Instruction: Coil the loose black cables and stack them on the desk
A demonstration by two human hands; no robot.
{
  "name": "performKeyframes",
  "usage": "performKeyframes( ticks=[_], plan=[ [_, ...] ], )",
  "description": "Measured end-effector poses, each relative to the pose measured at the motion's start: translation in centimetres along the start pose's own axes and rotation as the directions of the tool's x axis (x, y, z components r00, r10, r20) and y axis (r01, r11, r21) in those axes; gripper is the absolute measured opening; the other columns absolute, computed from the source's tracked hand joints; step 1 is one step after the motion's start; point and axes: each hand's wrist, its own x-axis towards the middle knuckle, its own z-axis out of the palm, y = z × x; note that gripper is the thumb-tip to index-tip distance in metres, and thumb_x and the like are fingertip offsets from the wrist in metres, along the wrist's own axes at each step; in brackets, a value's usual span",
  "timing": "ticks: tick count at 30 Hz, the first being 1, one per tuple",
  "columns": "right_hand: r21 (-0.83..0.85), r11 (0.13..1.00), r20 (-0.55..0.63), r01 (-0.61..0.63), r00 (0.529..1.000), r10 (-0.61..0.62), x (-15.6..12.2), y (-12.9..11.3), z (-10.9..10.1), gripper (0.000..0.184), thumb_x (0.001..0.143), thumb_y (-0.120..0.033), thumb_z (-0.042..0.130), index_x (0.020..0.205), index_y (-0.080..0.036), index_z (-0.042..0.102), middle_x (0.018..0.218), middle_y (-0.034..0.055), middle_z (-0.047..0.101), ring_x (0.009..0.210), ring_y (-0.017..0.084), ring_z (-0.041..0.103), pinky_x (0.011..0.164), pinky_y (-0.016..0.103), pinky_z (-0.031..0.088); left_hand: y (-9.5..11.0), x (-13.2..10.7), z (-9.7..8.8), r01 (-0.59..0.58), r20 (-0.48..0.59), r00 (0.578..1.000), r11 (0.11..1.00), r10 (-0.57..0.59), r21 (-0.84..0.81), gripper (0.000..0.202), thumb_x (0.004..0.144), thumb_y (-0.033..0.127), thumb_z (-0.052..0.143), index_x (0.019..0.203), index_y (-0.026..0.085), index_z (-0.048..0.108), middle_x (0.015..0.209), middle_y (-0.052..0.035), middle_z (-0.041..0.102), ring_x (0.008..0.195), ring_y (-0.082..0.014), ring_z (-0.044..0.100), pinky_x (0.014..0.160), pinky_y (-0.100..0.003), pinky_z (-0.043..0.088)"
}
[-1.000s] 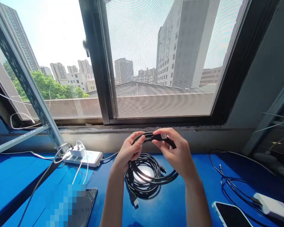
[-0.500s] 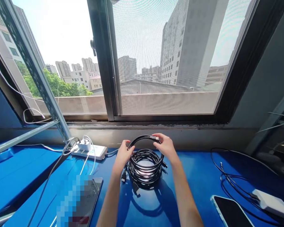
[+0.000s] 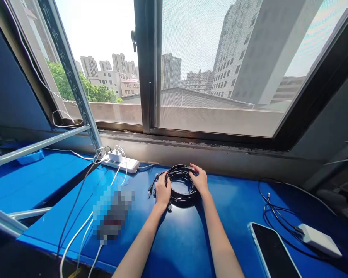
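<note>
A coil of black cable [image 3: 180, 184] lies flat on the blue table [image 3: 188, 239] below the window. My left hand [image 3: 162, 190] grips the coil's left side, fingers curled on the loops. My right hand [image 3: 200, 179] holds the coil's right side, fingertips near a plug end at the top. A loose black plug end [image 3: 150, 188] sticks out to the left of the coil.
A white power strip [image 3: 121, 163] with a charger and white cables sits at the back left. A blurred-out phone [image 3: 111, 211] lies left of my arms. A dark phone [image 3: 271, 250], a white adapter [image 3: 319, 239] and thin black wires lie at right. A metal rack frame [image 3: 37, 144] stands left.
Both hands have lowered the coil from in front of me down flat onto the table, further away. The view has swung left and back.
</note>
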Motion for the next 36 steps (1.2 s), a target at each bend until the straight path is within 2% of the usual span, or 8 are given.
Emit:
performKeyframes(
  ticks=[3, 6, 9, 13, 20, 27, 32, 36],
  plan=[
    [0.032, 0.999, -0.100, -0.019, 0.995, 0.022, -0.5, 0.4, -0.4, 0.025, 0.069, -0.021, 0.060, 0.092, -0.018, 0.071, 0.082, 0.0043, 0.070, 0.079, 0.020, 0.061, 0.080, 0.035, 0.047, -0.3, -0.3, 0.2, -0.029, -0.047, 0.998, 1.000, 0.029, 0.013, 0.033, 0.085, 0.014, 0.044, 0.113, 0.019, 0.062, 0.116, -0.0095, 0.066, 0.112, -0.0227, 0.057, 0.099, -0.041, 0.041],
    [0.058, 0.998, -0.181, -0.028, 0.983, 0.038, -1.3, 1.0, -1.2, 0.018, 0.079, -0.026, 0.059, 0.090, -0.015, 0.067, 0.084, 0.0042, 0.068, 0.079, 0.018, 0.061, 0.082, 0.037, 0.047, -0.3, -0.5, 0.1, -0.048, -0.079, 0.996, 0.998, 0.050, 0.028, 0.030, 0.085, 0.013, 0.045, 0.106, 0.021, 0.065, 0.110, -0.0079, 0.068, 0.106, -0.0221, 0.058, 0.097, -0.041, 0.041],
    [0.069, 0.997, -0.223, -0.041, 0.973, 0.055, -2.3, 1.8, -1.9, 0.020, 0.086, -0.032, 0.058, 0.092, -0.014, 0.063, 0.093, 0.0037, 0.065, 0.086, 0.016, 0.060, 0.083, 0.038, 0.048, 0.0, -0.7, -0.2, -0.052, -0.101, 0.993, 0.998, 0.055, 0.039, 0.025, 0.084, 0.012, 0.047, 0.096, 0.021, 0.067, 0.103, -0.0067, 0.070, 0.102, -0.0218, 0.058, 0.095, -0.040, 0.041],
    [0.078, 0.993, -0.223, -0.089, 0.969, 0.105, -3.3, 2.5, -2.3, 0.024, 0.089, -0.035, 0.055, 0.099, -0.014, 0.061, 0.101, 0.0051, 0.063, 0.090, 0.016, 0.061, 0.081, 0.037, 0.051, 0.5, -1.2, -0.7, -0.031, -0.124, 0.992, 0.998, 0.038, 0.055, 0.022, 0.084, 0.013, 0.048, 0.090, 0.022, 0.067, 0.099, -0.0074, 0.069, 0.104, -0.0232, 0.056, 0.096, -0.040, 0.039],
    [0.137, 0.977, -0.216, -0.163, 0.958, 0.190, -4.0, 2.7, -2.4, 0.025, 0.089, -0.034, 0.056, 0.103, -0.014, 0.060, 0.102, 0.0052, 0.063, 0.088, 0.015, 0.061, 0.077, 0.035, 0.053, 0.8, -0.7, -1.7, 0.033, -0.169, 0.985, 0.996, -0.019, 0.077, 0.020, 0.081, 0.021, 0.056, 0.099, 0.020, 0.065, 0.113, -0.0109, 0.064, 0.112, -0.0273, 0.052, 0.096, -0.041, 0.038],
    [0.155, 0.958, -0.193, -0.243, 0.943, 0.271, -3.8, 2.4, -2.5, 0.024, 0.090, -0.034, 0.055, 0.101, -0.013, 0.060, 0.094, 0.0037, 0.063, 0.079, 0.013, 0.061, 0.070, 0.031, 0.053, 0.7, 0.8, -3.1, 0.138, -0.204, 0.972, 0.985, -0.115, 0.102, 0.027, 0.087, 0.015, 0.038, 0.093, 0.018, 0.064, 0.109, -0.0106, 0.065, 0.108, -0.0262, 0.055, 0.093, -0.039, 0.039],
    [0.115, 0.962, -0.208, -0.249, 0.941, 0.268, -3.8, 1.8, -2.4, 0.022, 0.089, -0.034, 0.055, 0.093, -0.013, 0.061, 0.089, 0.0026, 0.063, 0.076, 0.012, 0.060, 0.071, 0.031, 0.051, 0.6, 1.3, -2.0, 0.175, -0.171, 0.974, 0.970, -0.146, 0.169, 0.026, 0.083, 0.014, 0.043, 0.098, 0.016, 0.065, 0.108, -0.0132, 0.065, 0.107, -0.0281, 0.055, 0.094, -0.041, 0.037],
    [0.053, 0.973, -0.234, -0.226, 0.944, 0.233, -3.9, 1.1, -2.3, 0.021, 0.080, -0.032, 0.056, 0.087, -0.017, 0.068, 0.101, 0.0072, 0.065, 0.079, 0.017, 0.059, 0.077, 0.032, 0.047, 0.5, 1.3, -0.9, 0.157, -0.125, 0.983, 0.963, -0.132, 0.219, 0.028, 0.084, 0.017, 0.043, 0.102, 0.014, 0.065, 0.110, -0.0149, 0.064, 0.107, -0.0286, 0.055, 0.096, -0.042, 0.035]
  ],
)
